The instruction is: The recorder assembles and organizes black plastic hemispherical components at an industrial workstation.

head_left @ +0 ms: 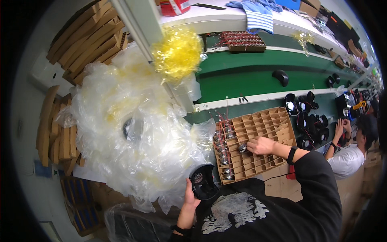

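My left hand (191, 195) is closed around the side of a black round plastic housing (209, 186), tilted so that its hollow inside shows, with a dotted round patch at one side. My right hand (259, 145) reaches over a cardboard divider tray (264, 128) and pinches a small round metallic part (242, 148) between its fingertips. Along the tray's left columns sit several similar round parts (223, 147) with thin red wires. Whether the pinched part touches the dividers I cannot tell.
Clear plastic bags (133, 161) heap up at left, below a yellow film bundle (177, 52). Beyond the tray runs a green conveyor belt (238, 82) carrying a black housing (280, 77). Several black housings (309, 121) stand right of the tray, near a co-worker (350, 155).
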A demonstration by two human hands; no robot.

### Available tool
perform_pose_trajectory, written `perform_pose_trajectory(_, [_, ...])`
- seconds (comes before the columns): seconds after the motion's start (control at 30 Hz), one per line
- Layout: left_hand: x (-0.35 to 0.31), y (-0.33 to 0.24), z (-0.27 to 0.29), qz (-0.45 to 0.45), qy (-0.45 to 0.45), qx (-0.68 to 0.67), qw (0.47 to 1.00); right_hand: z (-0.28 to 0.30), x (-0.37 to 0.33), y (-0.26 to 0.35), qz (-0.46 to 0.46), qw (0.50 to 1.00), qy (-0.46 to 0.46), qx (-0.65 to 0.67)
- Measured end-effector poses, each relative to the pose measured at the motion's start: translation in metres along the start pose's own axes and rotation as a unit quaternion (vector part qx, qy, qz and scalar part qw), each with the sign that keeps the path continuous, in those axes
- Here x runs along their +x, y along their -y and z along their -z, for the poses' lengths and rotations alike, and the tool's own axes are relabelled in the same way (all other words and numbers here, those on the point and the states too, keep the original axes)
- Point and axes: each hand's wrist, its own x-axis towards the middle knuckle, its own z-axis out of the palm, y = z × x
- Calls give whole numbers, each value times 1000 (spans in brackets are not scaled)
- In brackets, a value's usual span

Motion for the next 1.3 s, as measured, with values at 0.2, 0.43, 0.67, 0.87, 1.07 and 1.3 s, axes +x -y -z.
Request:
perform_pose_trajectory(0.2, [14,3,-8,31,16,13,999,-37,-61,41,-121,992,24,33])
perform_pose_trajectory(0.43, [20,3,-14,38,3,19,999,-15,-43,74,-282,942,-93,155])
perform_pose_trajectory(0.67, [29,8,-22,67,2,43,997,-25,7,71,-359,931,-8,62])
perform_pose_trajectory(0.87, [35,-2,-40,119,99,-86,984,-13,-2,70,-390,910,-24,137])
perform_pose_trajectory(1.07, [41,-8,-56,134,70,-82,985,119,35,62,-323,868,-222,306])
perform_pose_trajectory(1.3, [42,-3,-75,127,14,-16,992,166,85,77,-218,931,-188,224])
